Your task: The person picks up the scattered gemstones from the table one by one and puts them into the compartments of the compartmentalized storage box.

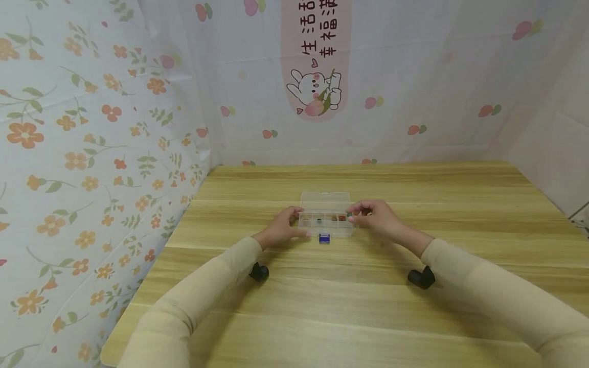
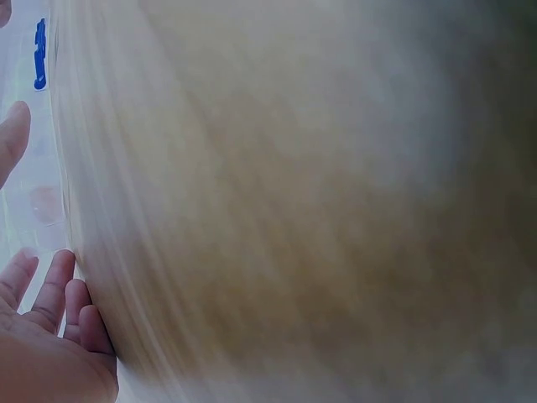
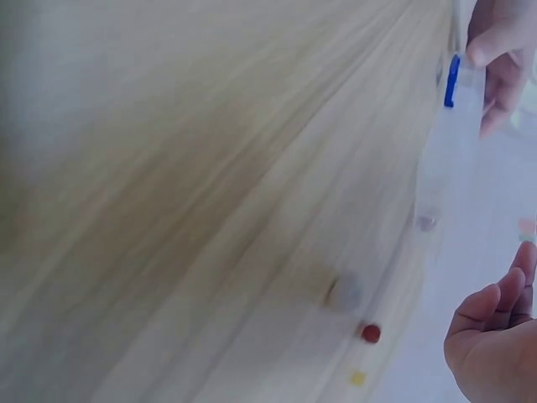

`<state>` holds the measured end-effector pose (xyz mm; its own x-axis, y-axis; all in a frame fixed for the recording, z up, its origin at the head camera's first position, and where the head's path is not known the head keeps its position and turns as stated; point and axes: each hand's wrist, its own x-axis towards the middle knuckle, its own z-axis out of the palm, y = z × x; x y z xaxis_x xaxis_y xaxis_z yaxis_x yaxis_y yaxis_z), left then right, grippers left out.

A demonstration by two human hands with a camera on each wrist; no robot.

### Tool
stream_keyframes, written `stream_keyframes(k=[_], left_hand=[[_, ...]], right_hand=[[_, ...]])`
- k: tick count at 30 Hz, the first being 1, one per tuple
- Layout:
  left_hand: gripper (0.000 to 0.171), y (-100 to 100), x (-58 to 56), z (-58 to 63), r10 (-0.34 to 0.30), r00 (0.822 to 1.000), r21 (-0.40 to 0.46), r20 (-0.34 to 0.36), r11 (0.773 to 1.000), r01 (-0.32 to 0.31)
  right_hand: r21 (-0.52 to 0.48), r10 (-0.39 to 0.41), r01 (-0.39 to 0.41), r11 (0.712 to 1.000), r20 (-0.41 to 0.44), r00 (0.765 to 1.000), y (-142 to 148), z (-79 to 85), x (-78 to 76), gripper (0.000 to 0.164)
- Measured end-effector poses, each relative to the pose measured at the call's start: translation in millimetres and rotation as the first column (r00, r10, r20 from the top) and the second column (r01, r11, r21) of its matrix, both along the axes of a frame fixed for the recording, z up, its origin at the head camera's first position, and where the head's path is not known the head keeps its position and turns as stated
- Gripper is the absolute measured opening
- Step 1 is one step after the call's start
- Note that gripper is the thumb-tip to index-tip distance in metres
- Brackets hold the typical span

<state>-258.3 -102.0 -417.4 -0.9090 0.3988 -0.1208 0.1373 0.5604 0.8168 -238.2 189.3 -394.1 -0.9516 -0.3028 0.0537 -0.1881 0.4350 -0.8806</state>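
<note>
A clear plastic compartment box [image 1: 325, 229] lies on the table with its see-through lid [image 1: 325, 201] raised at the back and a blue latch [image 1: 324, 238] at the front. Small pieces sit in its compartments, among them reddish-brown ones [image 1: 342, 218] and a dark green one [image 1: 319, 221]. My left hand [image 1: 281, 228] grips the box's left end, thumb at the front edge and fingers toward the back. At the right end, my right hand [image 1: 378, 221] pinches a small dark green piece [image 1: 349, 214] between thumb and index fingertip.
A wooden tabletop [image 1: 331, 306] spreads around the box, backed by a patterned curtain [image 1: 391, 76]. Below each forearm shows a black wrist-worn device [image 1: 421, 277]. In the right wrist view, a small red round thing [image 3: 371, 333] and a yellow patch [image 3: 357, 378] appear near the bottom.
</note>
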Motion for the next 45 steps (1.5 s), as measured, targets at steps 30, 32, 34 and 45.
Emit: stream_keyframes(k=[30,32,34,45], left_hand=[[0.073,0,-0.7,-0.8,0.0,1.0,-0.007,-0.005,1.0,0.0],[0.074,0,-0.2,-0.2,-0.002,1.0,-0.008,-0.007,1.0,0.002],[0.074,0,-0.1,0.3,-0.005,1.0,-0.006,-0.008,1.0,0.005],[0.075,0,0.3,1.5,-0.013,1.0,-0.006,-0.011,1.0,0.013]], right_hand=[[-0.003,0.077,-0.078,0.997,-0.051,0.996,-71,-3.2,-19.9,0.02],[-0.001,0.087,-0.087,0.996,-0.06,0.994,-74,-3.3,-19.5,0.019],[-0.004,0.103,-0.104,0.995,-0.081,0.991,-76,-3.8,-19.0,0.018],[0.056,0.096,-0.094,0.994,-0.028,0.995,-91,-0.6,-18.0,0.021]])
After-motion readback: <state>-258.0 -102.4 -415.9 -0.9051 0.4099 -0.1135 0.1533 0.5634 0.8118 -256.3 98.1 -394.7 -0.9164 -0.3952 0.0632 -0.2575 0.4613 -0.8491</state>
